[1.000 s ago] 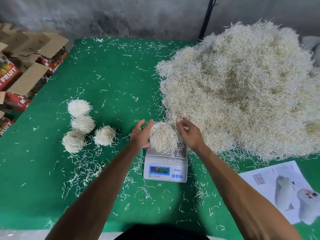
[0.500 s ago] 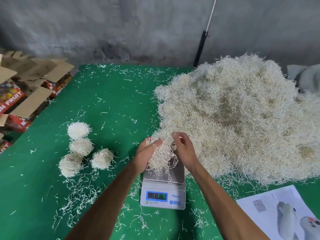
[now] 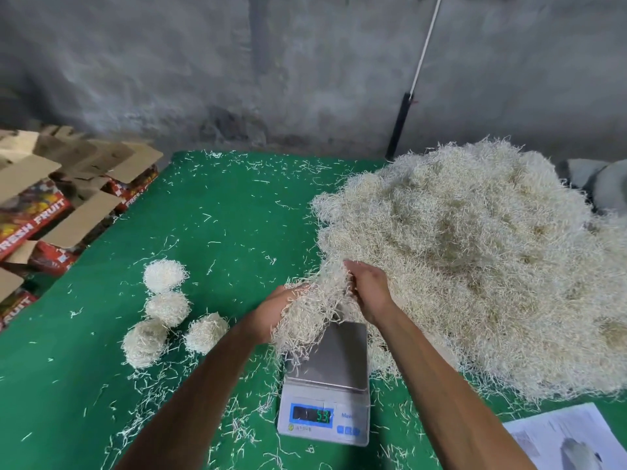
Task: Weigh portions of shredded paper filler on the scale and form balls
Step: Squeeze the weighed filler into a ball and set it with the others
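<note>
A loose portion of cream shredded paper (image 3: 310,317) hangs between my hands, lifted just above the steel pan of the white digital scale (image 3: 334,364). My left hand (image 3: 271,310) grips it from the left and my right hand (image 3: 368,290) grips it from the right. Strands trail down onto the pan. The scale's blue display (image 3: 311,414) shows green digits. A big heap of the same shredded paper (image 3: 475,259) covers the right of the green table (image 3: 220,215). Several finished paper balls (image 3: 159,317) lie in a cluster on the left.
Folded red fruit cartons (image 3: 51,212) are stacked off the table's left edge. A printed sheet (image 3: 570,439) lies at the front right corner. A black and white pole (image 3: 407,110) leans on the grey wall behind. Stray paper strands litter the green cover.
Both hands have closed on the portion and raised it off the scale pan. The compact mound has loosened into a hanging bunch. My view has tilted upward.
</note>
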A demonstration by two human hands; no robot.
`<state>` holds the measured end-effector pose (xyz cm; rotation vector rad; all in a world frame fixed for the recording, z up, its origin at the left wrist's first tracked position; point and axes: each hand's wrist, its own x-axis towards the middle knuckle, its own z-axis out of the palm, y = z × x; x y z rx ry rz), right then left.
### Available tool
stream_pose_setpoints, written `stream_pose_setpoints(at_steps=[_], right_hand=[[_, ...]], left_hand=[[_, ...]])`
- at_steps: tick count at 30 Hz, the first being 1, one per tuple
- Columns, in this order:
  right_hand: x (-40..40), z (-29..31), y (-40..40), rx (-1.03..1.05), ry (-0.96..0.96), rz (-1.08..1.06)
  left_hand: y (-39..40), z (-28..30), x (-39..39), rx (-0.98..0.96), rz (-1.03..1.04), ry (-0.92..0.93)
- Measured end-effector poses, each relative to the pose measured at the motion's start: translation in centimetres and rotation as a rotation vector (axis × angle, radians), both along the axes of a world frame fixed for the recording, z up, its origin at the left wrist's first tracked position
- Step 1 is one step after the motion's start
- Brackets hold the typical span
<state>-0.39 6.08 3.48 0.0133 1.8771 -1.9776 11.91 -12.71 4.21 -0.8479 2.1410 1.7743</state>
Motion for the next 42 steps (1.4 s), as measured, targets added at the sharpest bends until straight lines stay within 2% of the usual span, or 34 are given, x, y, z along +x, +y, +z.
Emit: stream_pose_setpoints(at_steps=[6,10,13,15,18,19,23,26,29,32,38,42], right_hand=[[-1.5,1.6,-2.2,-0.090,-0.224,-0.176],[-1.3,3.1,-2.7,-0.049,-0.291,-0.001],[-0.7,3.3,-3.3,-0.205,-0.383,0.081],[-0.5,3.2,-3.9,-0.262,-0.475,0.070],[-0.6,2.6,-4.4,-0.364,-0.564,0.041],[-0.6,2.3,-4.4,-0.369,-0.575,0.033],[-1.0,0.8,-3.9,-0.175,-0.427,-0.010],[-1.9,-0.2,-4.3,-0.129,-0.356,-0.159],[-2.4,-0.3,-5.3,0.005,-0.284,-0.283],[-2.8,-0.6,-6.3,0.211,-0.001,-0.365],[-3.4,0.0,-7.8,0.500,0.319,-0.335],[-6.2,-0.5,-3.7,0.777,0.444,-0.263]], left_hand=[[-0.7,1.1,-0.7,0.013,-0.015,-0.044],[-0.6,1.0,-1.2,0.009,-0.047,-0.056],[-0.1,1.1,-1.6,0.038,-0.076,-0.057],[0.6,0.7,-1.4,0.070,-0.072,-0.034],[1.5,0.1,-1.2,0.259,0.006,0.014],[2.2,0.5,-1.3,0.240,-0.021,0.020],[4.7,0.7,-2.7,-0.138,-0.064,-0.117],[5.7,0.5,-3.3,-0.291,-0.116,-0.022],[5.8,0.9,-4.2,-0.467,-0.125,0.097],[5.8,1.8,-4.3,-0.714,-0.202,0.186],[4.8,2.7,-4.6,-0.852,-0.315,0.194],[6.1,2.4,-2.9,-0.702,-0.229,0.330]])
